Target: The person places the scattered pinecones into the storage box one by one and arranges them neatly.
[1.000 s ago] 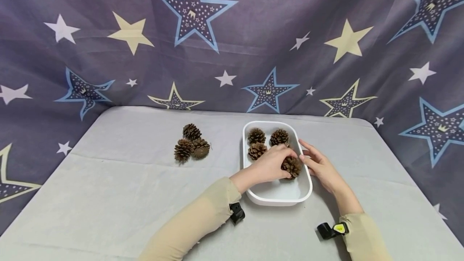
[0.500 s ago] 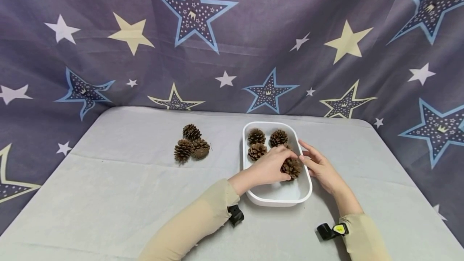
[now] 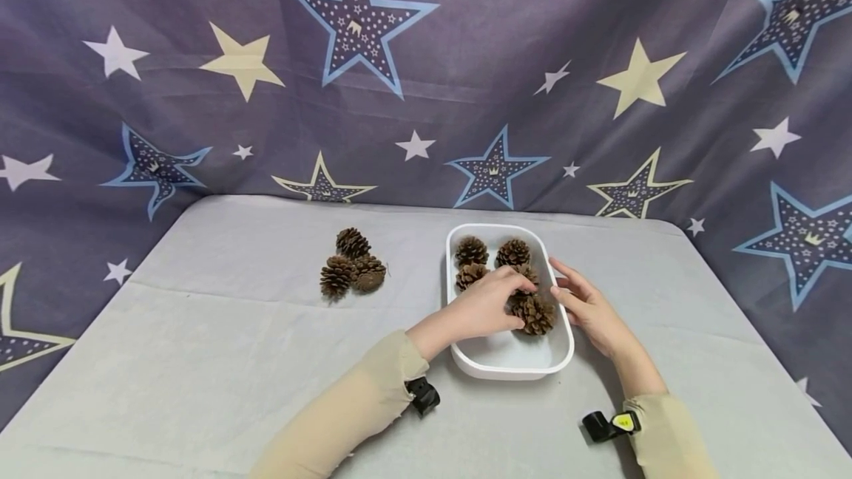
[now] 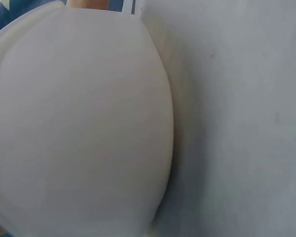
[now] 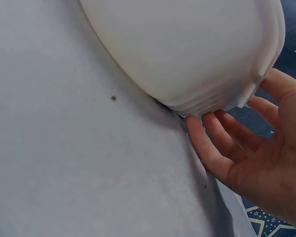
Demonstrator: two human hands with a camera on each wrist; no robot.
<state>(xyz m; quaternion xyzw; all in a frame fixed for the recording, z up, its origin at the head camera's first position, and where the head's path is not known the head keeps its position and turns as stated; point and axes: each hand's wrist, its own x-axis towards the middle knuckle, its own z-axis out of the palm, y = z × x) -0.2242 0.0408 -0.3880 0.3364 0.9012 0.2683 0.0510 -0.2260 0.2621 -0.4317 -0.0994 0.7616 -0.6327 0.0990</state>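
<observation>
A white rectangular plastic container (image 3: 512, 373) holds several pine cones. My left hand (image 3: 482, 307) reaches over its near left part, fingers and thumb parted around the left side of the nearest pine cone (image 3: 538, 315). Other cones lie behind, among them a far right pine cone (image 3: 513, 251) and a far left pine cone (image 3: 471, 250). My right hand (image 3: 592, 310) holds the container's right side, thumb at the rim. In the right wrist view its fingertips (image 5: 192, 122) touch the outer wall. The left wrist view shows the container's wall (image 4: 84, 123) and no left hand.
Three more pine cones (image 3: 351, 265) lie clustered on the grey cloth-covered table (image 3: 220, 361), left of the container. A dark curtain (image 3: 426, 80) printed with stars hangs behind the table. Black camera mounts (image 3: 423, 395) sit on both wrists.
My left hand has drawn back slightly to the left and its fingers have parted from the nearest pine cone, which stays in the container. The right hand keeps its place.
</observation>
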